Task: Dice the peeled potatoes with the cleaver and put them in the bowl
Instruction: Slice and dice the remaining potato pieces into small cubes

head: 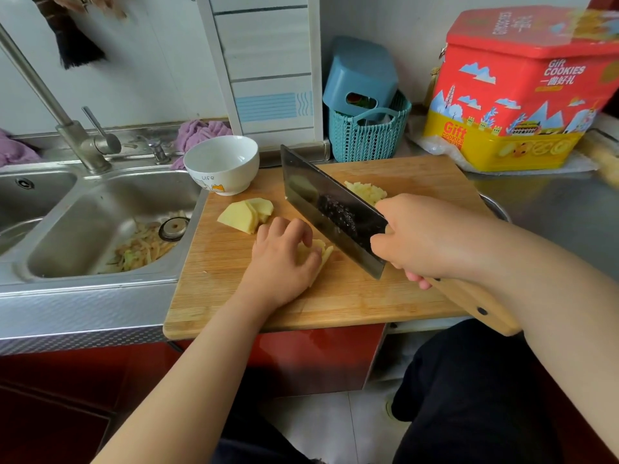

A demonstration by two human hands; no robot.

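Observation:
On the wooden cutting board (351, 296), my left hand (281, 259) presses down with curled fingers on a stack of potato slices (323, 252). My right hand (432, 239) grips the wooden handle of the cleaver (328, 209), whose dark blade slants just right of the slices. A second stack of potato slices (246, 214) lies at the board's far left. A pile of diced potato (366, 190) sits behind the blade. The white bowl (221, 165) stands at the board's far left corner, and nothing shows inside it.
A steel sink (100, 222) with vegetable scraps lies to the left, with a tap (77, 139) behind it. A teal basket (368, 135) and a red cookie tin (522, 92) stand at the back right. A metal bowl rim (495, 207) peeks past the board's right edge.

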